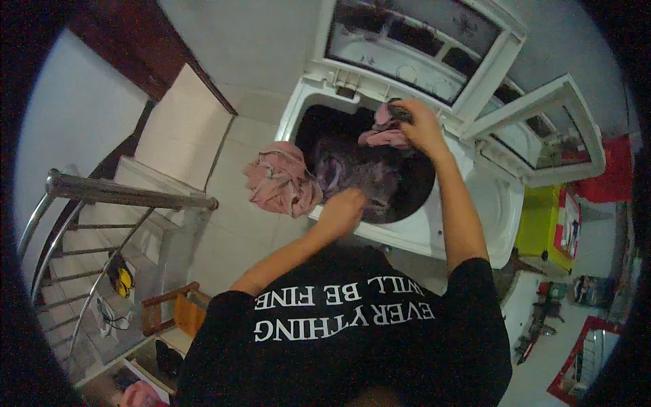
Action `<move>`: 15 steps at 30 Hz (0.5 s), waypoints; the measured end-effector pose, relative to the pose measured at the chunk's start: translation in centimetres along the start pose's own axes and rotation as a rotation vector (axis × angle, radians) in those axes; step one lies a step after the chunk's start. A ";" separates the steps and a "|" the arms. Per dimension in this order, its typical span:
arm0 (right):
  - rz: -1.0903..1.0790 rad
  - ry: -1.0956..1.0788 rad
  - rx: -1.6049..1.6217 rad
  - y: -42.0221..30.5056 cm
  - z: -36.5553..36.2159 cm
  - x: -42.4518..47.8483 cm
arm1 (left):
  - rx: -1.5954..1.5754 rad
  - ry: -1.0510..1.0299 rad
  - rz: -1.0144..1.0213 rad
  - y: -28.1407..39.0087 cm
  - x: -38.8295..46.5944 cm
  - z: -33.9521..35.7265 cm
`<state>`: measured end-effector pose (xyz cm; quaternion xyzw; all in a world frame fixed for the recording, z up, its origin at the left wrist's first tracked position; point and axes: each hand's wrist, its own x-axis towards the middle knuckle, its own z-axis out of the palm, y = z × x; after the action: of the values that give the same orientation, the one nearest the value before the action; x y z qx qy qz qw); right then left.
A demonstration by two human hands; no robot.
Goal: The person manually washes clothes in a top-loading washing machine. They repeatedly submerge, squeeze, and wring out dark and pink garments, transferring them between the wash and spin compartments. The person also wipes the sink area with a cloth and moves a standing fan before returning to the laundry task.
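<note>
A white twin-tub washing machine [422, 231] stands before me with both lids raised. My right hand [419, 122], above the far right part of the dark wash tub, grips a pink and dark cloth [384, 137]. My left hand [346, 208] is at the tub's near edge, its fingers closed on part of a greyish-purple cloth, as far as the blur shows. Beside that hand a bundled pink garment [285, 180] hangs over the tub's left rim. More dark, wet-looking laundry [376, 178] lies inside the tub, its shapes hard to make out.
The raised lid [468, 102] of the wash tub and a smaller spin-tub lid [585, 127] stand at the back right. To the left are a metal stair railing [132, 196] and steps. A yellow-green box [539, 224] stands right of the machine, a wooden chair [170, 308] lower left.
</note>
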<state>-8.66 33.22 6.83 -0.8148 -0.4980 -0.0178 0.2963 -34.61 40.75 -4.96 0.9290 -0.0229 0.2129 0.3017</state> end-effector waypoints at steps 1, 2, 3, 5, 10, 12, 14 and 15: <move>0.066 0.069 -0.042 0.9 -1.4 -2.4 | -0.009 -0.021 0.011 0.2 0.2 -0.4; 0.115 0.104 -0.005 0.8 -3.4 -4.3 | -0.011 -0.040 0.014 0.3 0.1 -0.7; 0.160 0.143 0.030 0.8 -5.5 -6.0 | -0.012 -0.036 0.005 0.4 -0.2 -0.8; 0.316 0.257 0.176 3.0 -9.0 -9.9 | -0.027 -0.030 0.019 0.6 0.1 -0.7; 0.484 0.287 -0.110 12.2 -5.1 -17.5 | -0.086 -0.153 -0.038 1.2 0.7 -1.5; 0.473 0.226 -0.340 12.5 -2.3 -18.7 | -0.057 -0.152 -0.033 0.8 0.4 -1.2; 0.531 0.264 -0.428 10.3 -0.6 -17.9 | -0.053 -0.141 -0.064 0.0 0.3 -0.7; 0.522 0.261 -0.394 10.3 -0.6 -18.3 | -0.183 -0.085 -0.103 -0.1 0.4 -0.4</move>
<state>-9.23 14.90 -3.44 -0.9471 -0.2177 -0.1413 0.1889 -34.34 41.12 -4.54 0.9058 -0.0071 0.1544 0.3944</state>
